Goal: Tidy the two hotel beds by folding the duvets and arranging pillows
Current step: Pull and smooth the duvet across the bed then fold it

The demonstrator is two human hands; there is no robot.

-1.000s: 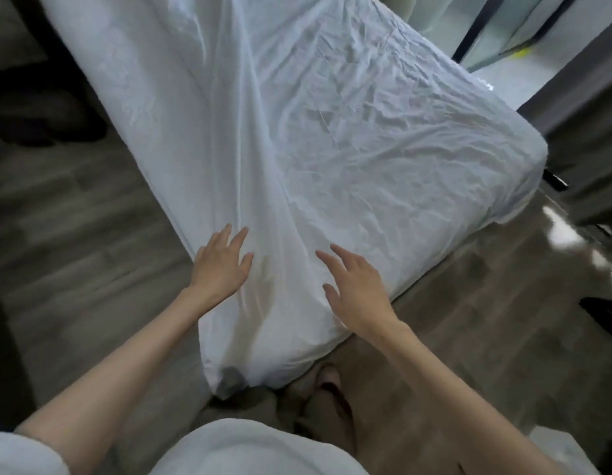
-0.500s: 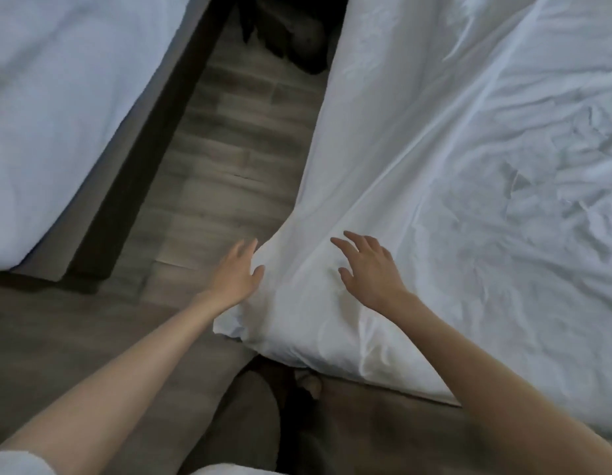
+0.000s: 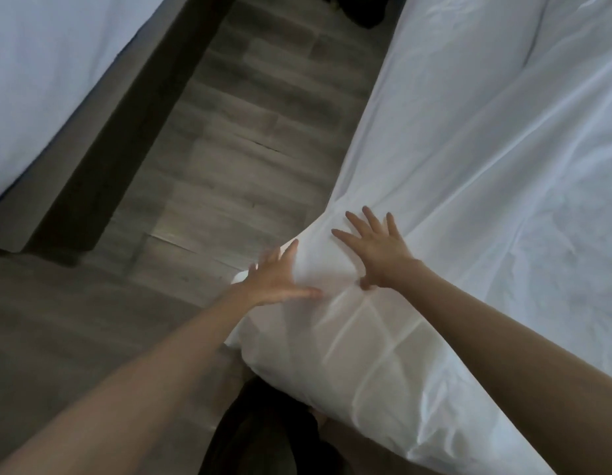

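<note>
Both hands lie spread and flat, gripping nothing: the left hand (image 3: 275, 276) presses the side edge of the white duvet (image 3: 469, 186) at its near corner, the right hand (image 3: 376, 248) rests on top just beside it. The duvet fills the view from 12 to 5 o'clock. A strip of bare wood floor (image 3: 236, 132) runs toward 12 o'clock between it and the second bed (image 3: 51, 73) at 10 o'clock.

The creased cotton duvet (image 3: 469, 186) is plain white, unpatterned, shading to bluish grey in its folds. The wood-plank floor (image 3: 236, 138) is streaky grey-brown, and the second bed's white cover (image 3: 47, 77) sits over a dark grey base (image 3: 102, 159).
</note>
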